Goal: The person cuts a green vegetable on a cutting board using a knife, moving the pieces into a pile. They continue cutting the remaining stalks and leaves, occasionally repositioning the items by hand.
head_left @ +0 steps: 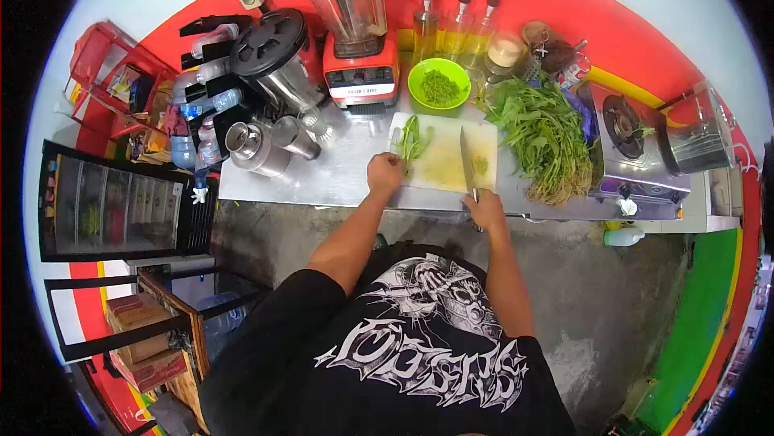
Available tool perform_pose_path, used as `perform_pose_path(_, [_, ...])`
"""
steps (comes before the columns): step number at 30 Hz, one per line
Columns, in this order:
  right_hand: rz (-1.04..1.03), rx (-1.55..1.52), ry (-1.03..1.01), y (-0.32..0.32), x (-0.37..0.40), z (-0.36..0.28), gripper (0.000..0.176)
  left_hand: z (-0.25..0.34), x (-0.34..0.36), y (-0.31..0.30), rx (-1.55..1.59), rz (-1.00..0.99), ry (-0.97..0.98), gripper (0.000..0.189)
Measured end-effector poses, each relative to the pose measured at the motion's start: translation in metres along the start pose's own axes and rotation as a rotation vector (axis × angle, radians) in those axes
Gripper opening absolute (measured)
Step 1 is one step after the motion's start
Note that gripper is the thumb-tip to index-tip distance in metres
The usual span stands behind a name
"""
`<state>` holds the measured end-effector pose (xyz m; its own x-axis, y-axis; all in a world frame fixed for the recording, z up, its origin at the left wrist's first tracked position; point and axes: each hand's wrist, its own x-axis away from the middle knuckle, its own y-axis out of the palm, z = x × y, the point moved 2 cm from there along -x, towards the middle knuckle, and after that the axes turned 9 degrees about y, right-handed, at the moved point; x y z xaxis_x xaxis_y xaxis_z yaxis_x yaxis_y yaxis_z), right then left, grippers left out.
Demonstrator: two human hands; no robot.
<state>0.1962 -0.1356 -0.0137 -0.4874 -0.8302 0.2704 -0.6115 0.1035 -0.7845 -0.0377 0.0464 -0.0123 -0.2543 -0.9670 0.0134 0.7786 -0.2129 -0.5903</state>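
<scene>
A white cutting board (443, 146) lies on the steel table, with green leafy stems (414, 139) on its left part and a little chopped green (481, 165) at its right. My left hand (386, 173) is closed at the board's left front edge, by the lower ends of the stems; what its fingers hold is hidden. In my right hand (485, 209) is the handle of a knife (467, 155), whose blade points away over the right part of the board. Behind the board, a lime green bowl (417, 85) contains chopped greens (439, 88).
A large bunch of leafy greens with roots (548, 130) lies right of the board, before a gas stove (645, 146). A red blender (359, 73), oil bottles (425, 29) and a jar stand behind. Steel shakers (256, 150) stand at the left.
</scene>
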Motion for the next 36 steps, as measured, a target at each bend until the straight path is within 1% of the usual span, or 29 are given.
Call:
perform_pose_path(2, [0.026, -0.053, 0.144, -0.012, 0.011, -0.017, 0.033, -0.003, -0.002, -0.002, -0.036, 0.011, 0.042, 0.025])
perform_pose_path(3, [0.020, -0.048, 0.156, -0.017, 0.016, -0.027, 0.033, -0.002, 0.000, -0.006, -0.033, 0.000, 0.034, 0.025])
perform_pose_path(5, [-0.041, -0.049, 0.172, -0.024, 0.025, -0.043, 0.031, 0.004, 0.001, -0.013, -0.032, 0.079, 0.086, 0.026])
perform_pose_path(6, [-0.003, -0.060, 0.138, -0.013, 0.024, -0.038, 0.030, -0.004, -0.003, -0.008, -0.042, 0.070, 0.095, 0.027])
perform_pose_path(7, [0.007, -0.054, 0.152, -0.006, 0.024, -0.036, 0.030, -0.001, -0.003, -0.007, -0.031, 0.056, 0.100, 0.027])
perform_pose_path(9, [0.034, -0.047, 0.151, 0.003, 0.028, -0.044, 0.030, 0.004, -0.003, -0.007, -0.144, -0.079, 0.015, 0.025])
perform_pose_path(10, [0.036, -0.015, 0.234, 0.001, 0.032, -0.052, 0.031, 0.014, 0.000, -0.010, -0.253, -0.108, 0.050, 0.024])
perform_pose_path(11, [0.043, -0.012, 0.249, 0.001, 0.033, -0.056, 0.031, 0.013, -0.001, -0.009, -0.247, -0.123, 0.056, 0.024])
perform_pose_path(13, [0.133, 0.017, 0.382, -0.001, 0.032, -0.056, 0.033, 0.008, -0.009, -0.007, -0.301, -0.154, 0.129, 0.025])
perform_pose_path(17, [0.149, -0.005, 0.409, -0.001, 0.030, -0.046, 0.034, -0.007, -0.020, -0.004, -0.195, -0.215, 0.121, 0.024])
perform_pose_path(18, [0.128, -0.019, 0.366, -0.002, 0.035, -0.048, 0.034, -0.006, -0.020, -0.007, -0.197, -0.229, 0.130, 0.024])
perform_pose_path(19, [0.106, -0.034, 0.325, -0.001, 0.041, -0.051, 0.035, -0.005, -0.019, -0.010, -0.123, -0.180, 0.148, 0.024])
perform_pose_path(20, [0.082, 0.034, 0.365, -0.001, 0.046, -0.052, 0.036, -0.005, -0.018, -0.014, -0.048, -0.134, 0.164, 0.024])
perform_pose_path(21, [0.084, 0.026, 0.387, 0.003, 0.049, -0.048, 0.036, -0.003, -0.018, -0.019, -0.051, -0.156, 0.171, 0.024])
perform_pose_path(23, [0.136, -0.030, 0.483, 0.013, 0.053, -0.038, 0.037, 0.005, -0.017, -0.038, 0.074, -0.046, 0.233, 0.024])
perform_pose_path(24, [0.099, 0.024, 0.546, 0.008, 0.053, -0.045, 0.036, 0.009, -0.016, -0.047, 0.084, -0.001, 0.320, 0.017])
perform_pose_path(25, [0.111, 0.008, 0.568, 0.003, 0.052, -0.052, 0.036, 0.012, -0.016, -0.055, 0.082, -0.025, 0.338, 0.017])
perform_pose_path(27, [0.131, 0.053, 0.583, -0.005, 0.049, -0.060, 0.035, 0.017, -0.016, -0.072, 0.202, -0.074, 0.361, 0.017])
perform_pose_path(28, [0.165, 0.052, 0.540, 0.000, 0.044, -0.054, 0.034, 0.025, -0.013, -0.079, 0.224, -0.106, 0.393, 0.013])
perform_pose_path(29, [0.166, 0.041, 0.553, 0.004, 0.040, -0.046, 0.034, 0.025, -0.011, -0.079, 0.219, -0.121, 0.399, 0.013])
perform_pose_path(31, [0.147, 0.077, 0.577, 0.001, 0.035, -0.047, 0.034, 0.027, -0.008, -0.073, 0.230, -0.210, 0.507, 0.010])
perform_pose_path(33, [0.173, 0.009, 0.543, -0.007, 0.036, -0.047, 0.035, 0.030, 0.002, -0.064, 0.245, -0.233, 0.509, 0.008])
perform_pose_path(35, [0.175, 0.026, 0.552, -0.014, 0.032, -0.045, 0.036, 0.036, 0.011, -0.052, 0.162, -0.301, 0.534, 0.008])
perform_pose_path(36, [0.174, 0.014, 0.542, -0.015, 0.029, -0.041, 0.036, 0.037, 0.016, -0.046, 0.143, -0.290, 0.524, 0.008])
